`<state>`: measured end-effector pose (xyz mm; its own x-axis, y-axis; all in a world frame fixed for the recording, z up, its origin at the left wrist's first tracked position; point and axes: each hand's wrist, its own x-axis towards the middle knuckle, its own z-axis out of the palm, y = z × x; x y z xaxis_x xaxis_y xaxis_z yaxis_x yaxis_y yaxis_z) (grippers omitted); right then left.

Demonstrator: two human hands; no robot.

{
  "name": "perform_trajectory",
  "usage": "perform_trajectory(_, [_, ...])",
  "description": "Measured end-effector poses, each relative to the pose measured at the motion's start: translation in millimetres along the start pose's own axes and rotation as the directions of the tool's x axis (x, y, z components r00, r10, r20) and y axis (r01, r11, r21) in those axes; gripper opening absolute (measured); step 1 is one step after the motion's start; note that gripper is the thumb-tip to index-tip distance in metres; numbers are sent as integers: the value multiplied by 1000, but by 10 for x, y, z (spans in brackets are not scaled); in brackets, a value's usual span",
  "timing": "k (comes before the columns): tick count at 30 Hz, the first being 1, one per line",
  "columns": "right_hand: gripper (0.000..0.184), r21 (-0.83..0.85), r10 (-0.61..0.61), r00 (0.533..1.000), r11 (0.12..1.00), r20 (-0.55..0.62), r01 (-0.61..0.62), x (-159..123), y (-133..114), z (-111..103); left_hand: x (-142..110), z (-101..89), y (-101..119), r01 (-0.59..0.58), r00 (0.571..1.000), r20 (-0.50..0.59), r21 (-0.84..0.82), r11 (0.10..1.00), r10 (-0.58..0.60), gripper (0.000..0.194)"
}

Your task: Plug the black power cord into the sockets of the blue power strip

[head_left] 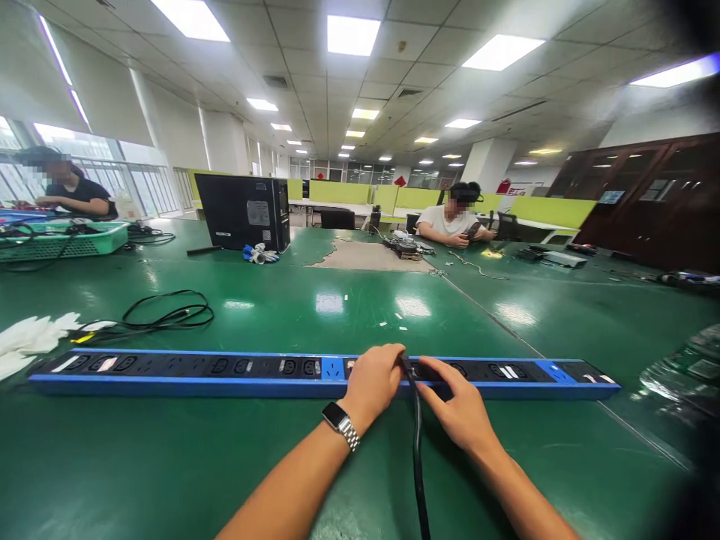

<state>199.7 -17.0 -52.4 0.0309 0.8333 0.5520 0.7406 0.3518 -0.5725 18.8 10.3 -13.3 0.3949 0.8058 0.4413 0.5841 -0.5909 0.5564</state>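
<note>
A long blue and black power strip point(225, 371) lies across the green table in front of me. My left hand point(374, 381), with a watch on its wrist, is curled over the strip near its middle. My right hand point(458, 405) rests beside it, fingers bent onto the strip. Between the two hands a black cable point(417, 457) runs from the strip toward me, its plug pinched between the fingers of both hands at a socket.
White gloves point(28, 339) and a coiled black cord point(169, 315) lie at the left. A black computer case point(244, 211) stands farther back. A green basket point(67, 240) sits far left. Two other people sit at the table's far side.
</note>
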Motion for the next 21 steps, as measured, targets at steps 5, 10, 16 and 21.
perform_trajectory(5, [43, 28, -79, 995, 997, 53, 78, 58, -108, 23, 39, 34, 6, -57, 996, 69, 45, 997, 54, 33])
perform_trajectory(10, [51, -26, -149, 987, 988, 63, 151, 123, -151, 59, -35, -168, -11, -94, 985, 158, 173, 980, 66, 62])
perform_trajectory(16, [29, -88, -349, 924, 937, -155, 338, 318, -609, 124, -710, -1260, -750, 45, 999, -2, 394, 918, -49, 76])
perform_trajectory(21, [27, 79, -378, 917, 926, 126, 370, 304, -1468, 866, -1321, -1895, -1401, 338, 931, -85, 564, 753, -355, 76])
